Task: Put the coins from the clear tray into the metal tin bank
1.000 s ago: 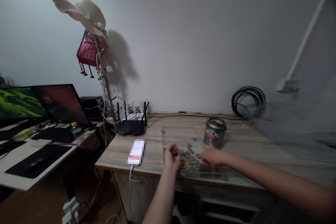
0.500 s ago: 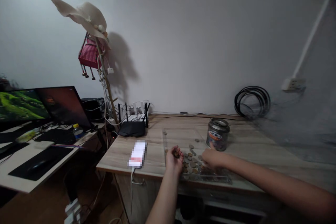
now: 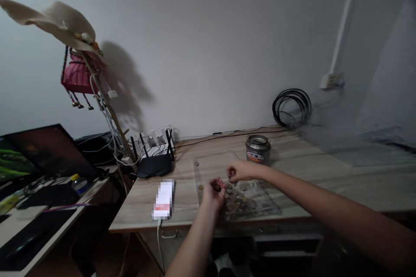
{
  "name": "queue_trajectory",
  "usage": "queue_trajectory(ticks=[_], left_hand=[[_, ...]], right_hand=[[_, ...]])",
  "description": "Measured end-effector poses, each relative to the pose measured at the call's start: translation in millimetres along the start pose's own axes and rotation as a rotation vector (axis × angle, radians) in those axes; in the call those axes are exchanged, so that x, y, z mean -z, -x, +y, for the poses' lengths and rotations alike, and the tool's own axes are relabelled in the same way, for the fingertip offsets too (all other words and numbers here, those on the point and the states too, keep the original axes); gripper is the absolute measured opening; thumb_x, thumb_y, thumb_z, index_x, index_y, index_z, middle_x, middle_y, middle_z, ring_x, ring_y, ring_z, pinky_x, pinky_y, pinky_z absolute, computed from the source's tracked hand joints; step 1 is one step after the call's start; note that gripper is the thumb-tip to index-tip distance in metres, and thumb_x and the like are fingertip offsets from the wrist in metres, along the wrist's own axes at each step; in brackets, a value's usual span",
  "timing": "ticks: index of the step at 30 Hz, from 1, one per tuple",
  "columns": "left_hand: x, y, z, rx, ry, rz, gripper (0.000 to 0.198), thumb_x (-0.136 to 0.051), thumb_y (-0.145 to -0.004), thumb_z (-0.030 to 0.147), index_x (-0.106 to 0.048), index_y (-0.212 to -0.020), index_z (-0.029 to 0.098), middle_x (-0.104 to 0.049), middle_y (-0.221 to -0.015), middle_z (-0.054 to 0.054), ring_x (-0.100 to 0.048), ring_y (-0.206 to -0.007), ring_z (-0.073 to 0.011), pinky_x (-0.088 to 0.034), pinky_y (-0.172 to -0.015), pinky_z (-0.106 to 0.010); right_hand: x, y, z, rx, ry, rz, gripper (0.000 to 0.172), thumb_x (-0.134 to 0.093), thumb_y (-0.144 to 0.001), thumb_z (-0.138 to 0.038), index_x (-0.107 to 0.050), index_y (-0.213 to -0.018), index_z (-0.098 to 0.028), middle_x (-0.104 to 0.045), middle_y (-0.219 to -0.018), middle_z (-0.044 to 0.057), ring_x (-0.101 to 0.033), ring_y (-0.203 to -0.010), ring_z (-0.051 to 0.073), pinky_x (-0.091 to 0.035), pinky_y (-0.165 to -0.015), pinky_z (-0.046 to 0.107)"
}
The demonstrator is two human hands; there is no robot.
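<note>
My left hand point(image 3: 212, 194) is cupped palm-up over the near left part of a clear tray point(image 3: 208, 161) on the wooden desk, with a few coins resting in it. My right hand point(image 3: 238, 171) hovers over the tray's middle, fingers pinched together just right of my left hand; what they hold is too small to see. Several loose coins point(image 3: 238, 201) lie spread on the tray in front of both hands. A metal tin point(image 3: 258, 149) with an open top stands behind the tray, just beyond my right hand.
A phone point(image 3: 163, 199) on a cable lies left of the tray. Behind it sits a black router point(image 3: 150, 165) with a tangle of wires. A hat and pink bag hang on a stand point(image 3: 107, 108) at the left. Coiled black cable point(image 3: 291, 108) leans on the wall.
My right hand has lifted from the coins at the tray's right and moved left and back, closer to my left hand. The camera has swung right, shifting the desk leftward.
</note>
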State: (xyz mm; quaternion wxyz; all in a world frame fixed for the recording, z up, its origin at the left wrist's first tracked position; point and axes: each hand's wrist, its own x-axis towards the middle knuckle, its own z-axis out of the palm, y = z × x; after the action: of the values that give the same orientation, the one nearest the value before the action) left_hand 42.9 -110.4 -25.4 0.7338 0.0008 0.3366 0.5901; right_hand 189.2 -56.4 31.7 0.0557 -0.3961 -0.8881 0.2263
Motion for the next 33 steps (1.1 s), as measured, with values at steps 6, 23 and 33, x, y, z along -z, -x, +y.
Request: queue_trajectory(ticks=[6,23,33], left_hand=[[-41.2,-22,26,0.015,-0.215,-0.148,0.014,-0.041,-0.079,0.014,-0.055,-0.077,0.011,-0.057,-0.062,-0.005,-0.057,-0.055,-0.0103,-0.049,-0.053,-0.020],[-50.9,-98,81,0.135,-0.636,-0.367,0.010,-0.050,-0.067,0.008,-0.055,-0.076,0.008,-0.053,-0.060,-0.005,-0.042,-0.042,-0.0038,-0.018,-0.032,-0.010],[-42.2,-95,63,-0.135,-0.772,-0.325,0.014,-0.053,-0.074,0.008,-0.058,-0.087,0.006,-0.063,-0.073,-0.009,-0.050,-0.045,-0.0030,-0.030,-0.035,-0.009]], right_hand=[[26,-43,-13,0.126,-0.186,0.165,0.033,-0.056,-0.067,-0.039,-0.070,-0.070,-0.009,-0.064,-0.060,0.005,-0.049,-0.051,0.010,-0.032,-0.046,0.019],[91,-41,48,-0.167,0.161,0.643,0.016,-0.057,-0.066,-0.026,-0.070,-0.070,-0.017,-0.067,-0.072,0.009,-0.057,-0.066,0.019,-0.036,-0.058,0.026],[125,0,88,-0.711,0.206,0.480,0.020,-0.062,-0.055,-0.009,-0.069,-0.074,-0.008,-0.065,-0.083,0.023,-0.062,-0.078,0.031,-0.043,-0.061,0.035]])
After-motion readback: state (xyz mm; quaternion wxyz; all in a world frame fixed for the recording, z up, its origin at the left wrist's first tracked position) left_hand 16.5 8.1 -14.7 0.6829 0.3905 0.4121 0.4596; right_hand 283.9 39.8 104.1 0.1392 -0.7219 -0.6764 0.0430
